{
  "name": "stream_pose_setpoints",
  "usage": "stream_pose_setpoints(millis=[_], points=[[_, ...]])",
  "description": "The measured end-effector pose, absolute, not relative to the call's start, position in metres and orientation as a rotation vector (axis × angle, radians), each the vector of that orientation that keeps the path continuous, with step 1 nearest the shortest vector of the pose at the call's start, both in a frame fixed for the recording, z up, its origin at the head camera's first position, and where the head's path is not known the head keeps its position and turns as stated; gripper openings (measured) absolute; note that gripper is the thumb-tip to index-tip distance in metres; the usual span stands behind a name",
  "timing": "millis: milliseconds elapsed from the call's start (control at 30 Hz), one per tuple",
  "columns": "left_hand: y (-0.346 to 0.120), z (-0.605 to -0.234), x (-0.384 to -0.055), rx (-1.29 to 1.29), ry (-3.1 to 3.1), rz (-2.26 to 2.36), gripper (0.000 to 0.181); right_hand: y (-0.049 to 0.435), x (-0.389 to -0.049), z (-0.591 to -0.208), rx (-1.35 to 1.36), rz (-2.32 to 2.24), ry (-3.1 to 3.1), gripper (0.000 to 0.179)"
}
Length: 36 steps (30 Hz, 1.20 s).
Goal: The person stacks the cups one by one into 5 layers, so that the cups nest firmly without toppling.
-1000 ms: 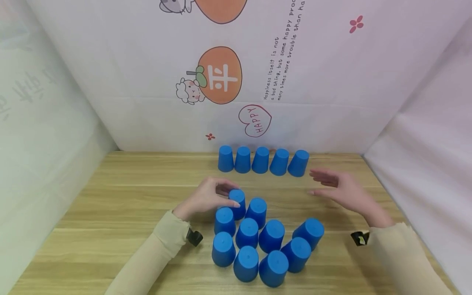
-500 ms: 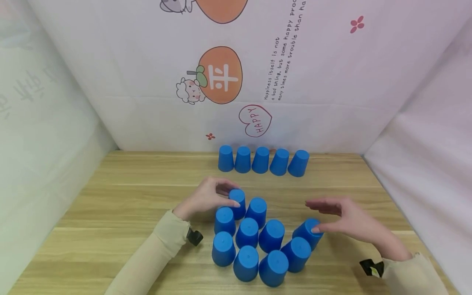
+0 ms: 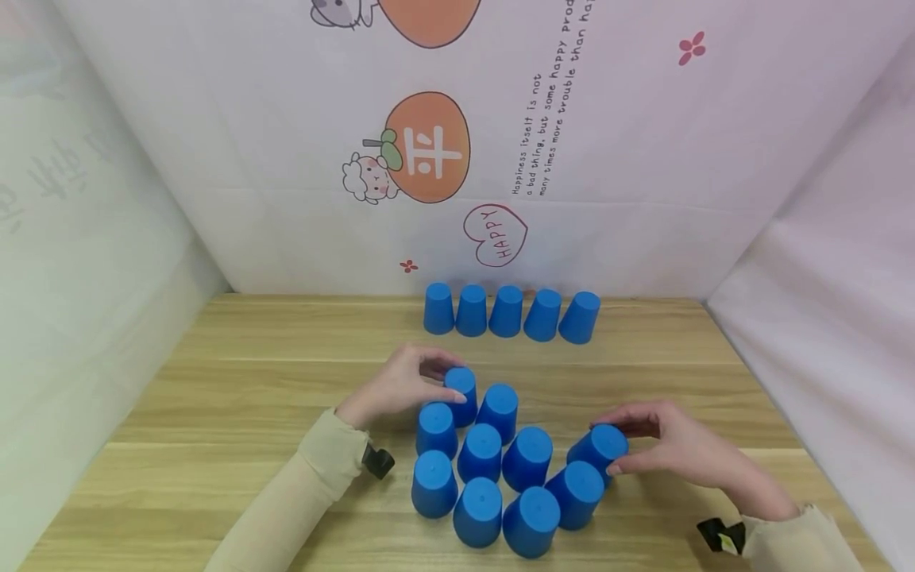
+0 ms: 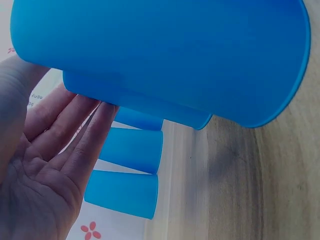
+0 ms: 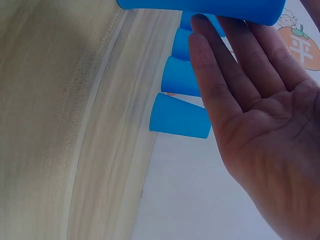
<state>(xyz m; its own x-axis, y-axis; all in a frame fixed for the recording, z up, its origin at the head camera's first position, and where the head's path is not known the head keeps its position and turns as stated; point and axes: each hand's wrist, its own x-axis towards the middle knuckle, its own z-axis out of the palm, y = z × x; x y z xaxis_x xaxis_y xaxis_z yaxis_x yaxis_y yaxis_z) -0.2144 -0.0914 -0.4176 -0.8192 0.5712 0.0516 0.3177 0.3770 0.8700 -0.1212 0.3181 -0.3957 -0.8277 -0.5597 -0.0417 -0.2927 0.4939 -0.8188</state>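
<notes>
Several blue plastic cups stand upside down in a loose cluster on the wooden table (image 3: pixel 250 413). My left hand (image 3: pixel 400 385) holds the cup at the cluster's far left (image 3: pixel 461 389), thumb on the near side and fingers behind it. In the left wrist view, a large nearer cup (image 4: pixel 165 55) partly hides the held one. At the cluster's right side, my right hand (image 3: pixel 679 449) has its thumb and fingers around another blue cup (image 3: pixel 599 449). The right wrist view shows the fingers (image 5: pixel 220 95) against that cup's side.
Several more upside-down blue cups form a row at the table's back edge, including a middle cup (image 3: pixel 506 311). Behind them rises a printed white cloth backdrop (image 3: pixel 608 246). White cloth (image 3: pixel 822 262) also hangs at both sides.
My right hand has come nearer and down from beside the back row to the cluster's right cup, and its fingers have closed around it. The left hand has stayed in place.
</notes>
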Motion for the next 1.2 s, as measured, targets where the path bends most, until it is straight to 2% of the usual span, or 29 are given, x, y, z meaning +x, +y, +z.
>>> stream_pose_setpoints(millis=[367, 767, 1200], points=[[-0.097, -0.394, -0.225, 0.793, 2.489, 1.529, 0.049, 0.321, -0.12, -0.398, -0.712, -1.286, 2.423, 0.043], [-0.093, -0.333, -0.277, 0.848, 2.755, 1.526, 0.052, 0.322, -0.119, -0.399, -0.712, -1.287, 2.43, 0.044], [-0.072, -0.317, -0.323, 0.787, 2.89, 1.292, 0.053, 0.32, -0.119, -0.398, -0.725, -1.292, 2.431, 0.044]])
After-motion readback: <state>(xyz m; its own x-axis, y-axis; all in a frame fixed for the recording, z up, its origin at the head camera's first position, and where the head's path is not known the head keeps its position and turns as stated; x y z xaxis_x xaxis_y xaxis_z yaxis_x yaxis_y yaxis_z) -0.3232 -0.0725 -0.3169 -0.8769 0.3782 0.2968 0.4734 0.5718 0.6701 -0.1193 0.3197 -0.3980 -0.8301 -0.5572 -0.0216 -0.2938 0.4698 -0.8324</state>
